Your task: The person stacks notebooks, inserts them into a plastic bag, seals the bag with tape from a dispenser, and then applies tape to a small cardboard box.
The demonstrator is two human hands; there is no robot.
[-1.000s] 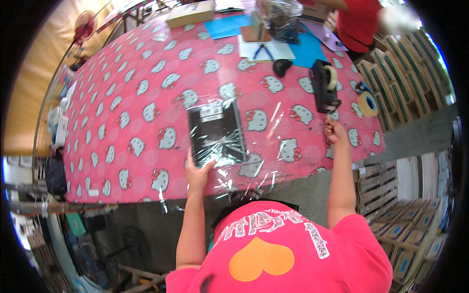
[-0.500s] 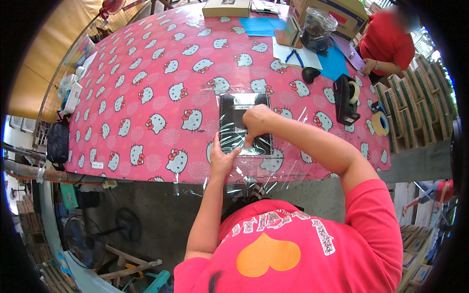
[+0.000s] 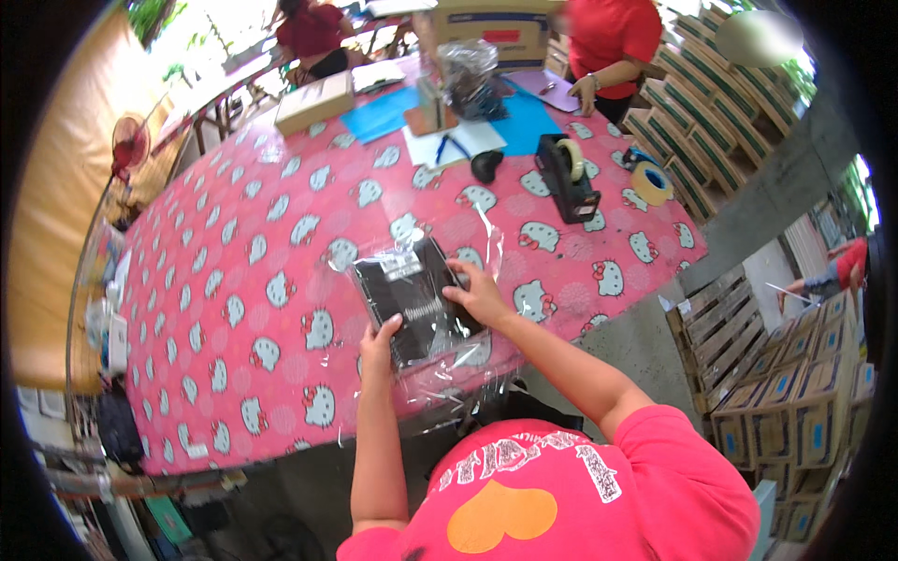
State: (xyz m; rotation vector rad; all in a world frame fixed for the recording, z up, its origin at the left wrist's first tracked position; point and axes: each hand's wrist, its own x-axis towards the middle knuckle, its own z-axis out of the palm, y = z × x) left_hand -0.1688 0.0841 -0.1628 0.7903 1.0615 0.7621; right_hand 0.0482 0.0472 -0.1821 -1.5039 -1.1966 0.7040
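A black spiral notebook (image 3: 412, 304) with a white label near its top lies on the pink patterned tablecloth, tilted a little. Clear plastic film (image 3: 440, 374) surrounds it and spreads past its edges toward the table's front. On the notebook's left edge my left hand (image 3: 378, 342) has its thumb on top and the other fingers mostly hidden. My right hand (image 3: 479, 295) grips the right edge through the film, thumb over the cover.
Rightward stand a black tape dispenser (image 3: 565, 179) and a tape roll (image 3: 652, 183). Farther back are blue-handled pliers (image 3: 453, 147), a small black object (image 3: 485, 166), a bag of dark items (image 3: 470, 84) and blue sheets (image 3: 381, 116). A co-worker in red (image 3: 613, 51) stands at the far right.
My right hand has moved from the notebook's face to its right edge, and my left hand grips the left edge. The notebook is tilted now. The view has turned toward the right.
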